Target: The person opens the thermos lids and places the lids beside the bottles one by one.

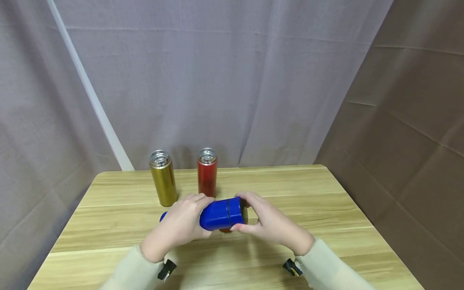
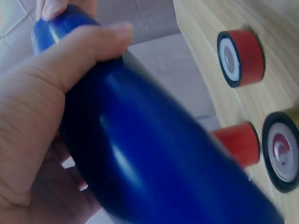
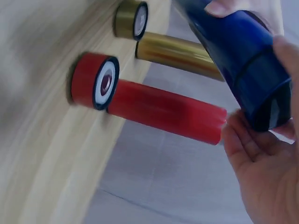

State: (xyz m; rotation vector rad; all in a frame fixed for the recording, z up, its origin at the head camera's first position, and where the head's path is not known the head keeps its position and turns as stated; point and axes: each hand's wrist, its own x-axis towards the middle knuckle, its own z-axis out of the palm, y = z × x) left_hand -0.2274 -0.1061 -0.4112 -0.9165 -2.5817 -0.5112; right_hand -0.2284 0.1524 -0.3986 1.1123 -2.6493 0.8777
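Note:
A blue thermos bottle [image 1: 214, 216] lies nearly sideways in the air over the table. My left hand [image 1: 184, 220] grips its body, thumb across it in the left wrist view. At the other end, my right hand [image 1: 266, 222] holds the bottle's blue lid [image 1: 236, 210] between thumb and fingers. A thin dark seam separates lid and body. Beneath the bottle, a red lid [image 3: 85, 81] and a gold lid [image 3: 125, 21] rest on the table with their inner sides showing. The bottle hides most of both in the head view.
Behind the hands stand a gold bottle [image 1: 164, 185] and a red bottle [image 1: 207, 177], both upright and lidless, with silver necks. The wooden table [image 1: 290, 185] ends at a grey curtain [image 1: 217, 88]; a brown curtain [image 1: 409, 161] hangs on the right.

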